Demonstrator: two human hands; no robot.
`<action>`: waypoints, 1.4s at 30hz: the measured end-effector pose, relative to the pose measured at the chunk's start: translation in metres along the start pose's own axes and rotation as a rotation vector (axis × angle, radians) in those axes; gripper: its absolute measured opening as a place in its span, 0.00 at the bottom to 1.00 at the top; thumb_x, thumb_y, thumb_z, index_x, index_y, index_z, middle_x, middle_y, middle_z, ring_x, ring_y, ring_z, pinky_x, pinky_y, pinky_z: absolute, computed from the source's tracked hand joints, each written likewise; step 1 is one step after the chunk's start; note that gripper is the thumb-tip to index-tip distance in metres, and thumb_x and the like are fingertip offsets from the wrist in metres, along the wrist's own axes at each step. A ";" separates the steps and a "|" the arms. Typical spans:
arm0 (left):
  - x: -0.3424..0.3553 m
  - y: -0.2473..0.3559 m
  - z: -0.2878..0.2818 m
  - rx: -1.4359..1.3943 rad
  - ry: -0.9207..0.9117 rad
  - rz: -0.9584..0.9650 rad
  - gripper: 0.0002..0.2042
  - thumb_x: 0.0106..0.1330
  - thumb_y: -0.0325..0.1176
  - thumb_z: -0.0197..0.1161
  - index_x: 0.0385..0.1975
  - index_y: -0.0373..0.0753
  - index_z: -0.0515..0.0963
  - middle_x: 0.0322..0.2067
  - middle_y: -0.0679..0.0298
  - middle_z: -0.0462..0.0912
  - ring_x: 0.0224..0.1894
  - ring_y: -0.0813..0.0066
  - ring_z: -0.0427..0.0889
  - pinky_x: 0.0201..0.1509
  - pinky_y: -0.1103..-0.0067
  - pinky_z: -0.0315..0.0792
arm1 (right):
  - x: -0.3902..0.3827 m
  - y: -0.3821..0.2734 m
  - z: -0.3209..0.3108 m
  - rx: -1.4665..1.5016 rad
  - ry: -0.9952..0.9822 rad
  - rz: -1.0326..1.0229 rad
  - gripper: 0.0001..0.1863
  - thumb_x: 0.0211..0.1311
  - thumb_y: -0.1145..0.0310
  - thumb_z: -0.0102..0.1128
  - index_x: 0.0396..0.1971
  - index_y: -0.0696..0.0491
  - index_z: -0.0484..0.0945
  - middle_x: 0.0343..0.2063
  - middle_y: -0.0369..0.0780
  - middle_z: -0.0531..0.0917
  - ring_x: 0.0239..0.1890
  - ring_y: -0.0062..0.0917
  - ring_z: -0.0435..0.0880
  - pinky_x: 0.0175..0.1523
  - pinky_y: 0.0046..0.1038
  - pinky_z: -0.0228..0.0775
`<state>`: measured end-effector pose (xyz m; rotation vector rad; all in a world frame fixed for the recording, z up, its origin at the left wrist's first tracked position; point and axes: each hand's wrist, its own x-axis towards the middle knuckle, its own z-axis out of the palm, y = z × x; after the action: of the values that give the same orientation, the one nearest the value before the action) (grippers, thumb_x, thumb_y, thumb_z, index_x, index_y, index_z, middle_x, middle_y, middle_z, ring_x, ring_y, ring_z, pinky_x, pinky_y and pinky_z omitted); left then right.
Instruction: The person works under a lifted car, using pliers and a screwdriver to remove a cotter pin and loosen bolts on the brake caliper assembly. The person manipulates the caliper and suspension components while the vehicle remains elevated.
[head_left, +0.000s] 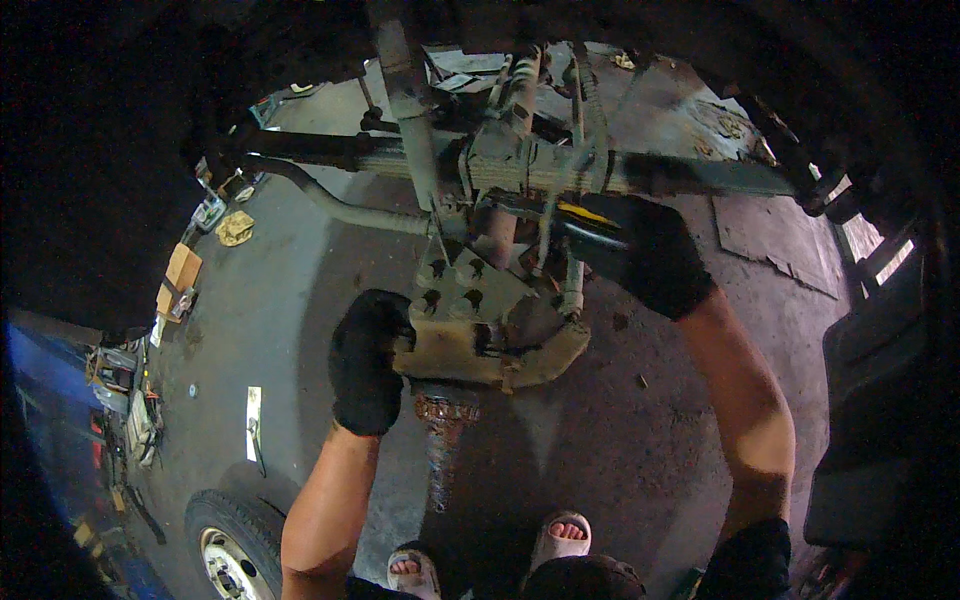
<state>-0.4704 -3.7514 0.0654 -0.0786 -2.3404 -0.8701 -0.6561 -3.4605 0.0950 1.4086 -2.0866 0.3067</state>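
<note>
Left hand (black glove) clenched on left edge of grimy axle bracket, scene centre. Right hand grasps yellow-handled tool, long axis left-right, tip pointing left toward leaf spring. Rusty axle shaft runs near.

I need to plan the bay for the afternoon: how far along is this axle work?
Done: the wheel looks off, the rusty threaded axle end bare. In hand: the black-gloved left hand steadies the grimy tan metal bracket plate, while the gloved right hand works a yellow-and-black tool at the leaf spring clamp. Left: the bracket is still mounted, so probably midway.
</note>
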 end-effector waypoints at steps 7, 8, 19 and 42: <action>0.002 -0.005 0.004 -0.013 0.017 0.118 0.13 0.53 0.18 0.52 0.39 0.33 0.76 0.36 0.55 0.78 0.34 0.63 0.80 0.38 0.75 0.75 | -0.003 0.000 -0.002 0.258 -0.055 0.380 0.23 0.54 0.62 0.74 0.50 0.53 0.84 0.44 0.44 0.87 0.45 0.35 0.88 0.50 0.32 0.81; 0.002 -0.005 0.003 -0.040 0.015 0.104 0.13 0.53 0.18 0.52 0.38 0.33 0.76 0.36 0.55 0.78 0.34 0.64 0.80 0.38 0.75 0.74 | -0.004 0.002 -0.002 0.246 -0.042 0.369 0.23 0.54 0.62 0.74 0.51 0.53 0.84 0.44 0.44 0.87 0.45 0.35 0.88 0.49 0.32 0.81; 0.003 0.002 0.002 -0.080 0.023 0.014 0.12 0.55 0.21 0.52 0.39 0.34 0.76 0.34 0.57 0.78 0.34 0.67 0.79 0.38 0.76 0.73 | 0.000 0.003 -0.002 0.139 -0.066 0.347 0.22 0.57 0.63 0.72 0.51 0.52 0.84 0.44 0.44 0.87 0.43 0.35 0.88 0.48 0.32 0.81; 0.005 0.008 -0.006 -0.093 -0.111 -0.198 0.11 0.60 0.25 0.50 0.39 0.33 0.76 0.34 0.61 0.77 0.36 0.73 0.78 0.43 0.78 0.73 | -0.003 -0.018 -0.008 0.082 -0.156 0.522 0.23 0.56 0.58 0.73 0.47 0.57 0.83 0.36 0.48 0.85 0.38 0.42 0.86 0.44 0.36 0.80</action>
<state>-0.4691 -3.7493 0.0763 0.0692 -2.4400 -1.0969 -0.6360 -3.4618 0.0977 0.9307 -2.5800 0.5064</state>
